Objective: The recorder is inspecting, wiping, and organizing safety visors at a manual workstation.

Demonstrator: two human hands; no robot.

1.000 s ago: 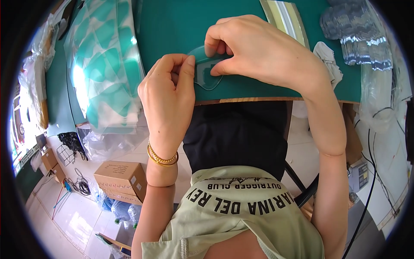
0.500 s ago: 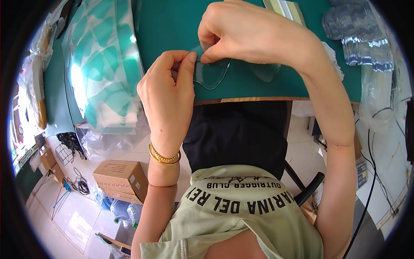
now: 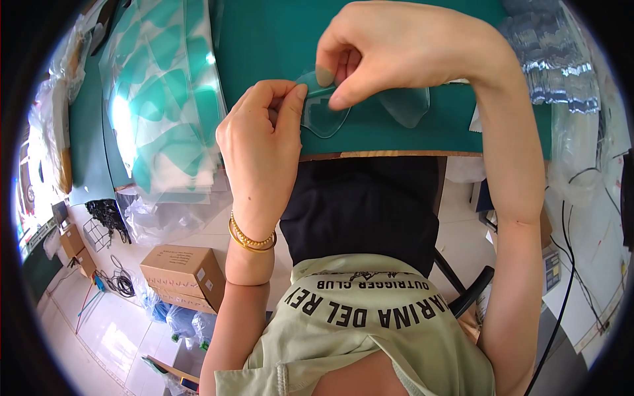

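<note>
A clear, curved plastic lens-shaped piece [image 3: 326, 127] is held over the green table near its front edge. My left hand [image 3: 264, 122] pinches its left side between thumb and forefinger. My right hand [image 3: 370, 59] hovers at the upper right of the piece, thumb and forefinger apart with a gap between them. The other right fingers curl inward, and nothing shows in them. Whether the right thumb touches the piece I cannot tell. A second clear piece [image 3: 411, 109] lies on the table, partly hidden beneath my right wrist.
Clear plastic sheets with rounded shapes [image 3: 155, 99] are piled on the table's left. Stacked shiny clear pieces [image 3: 551, 39] sit at the far right, by a plastic bag [image 3: 573, 138]. The wooden table edge [image 3: 389, 154] runs before my lap. Cardboard boxes [image 3: 181, 274] stand on the floor.
My right thumb and forefinger were together at the piece's upper edge and are now apart. The right hand has shifted slightly right. My left hand keeps its pinch, nearly in place.
</note>
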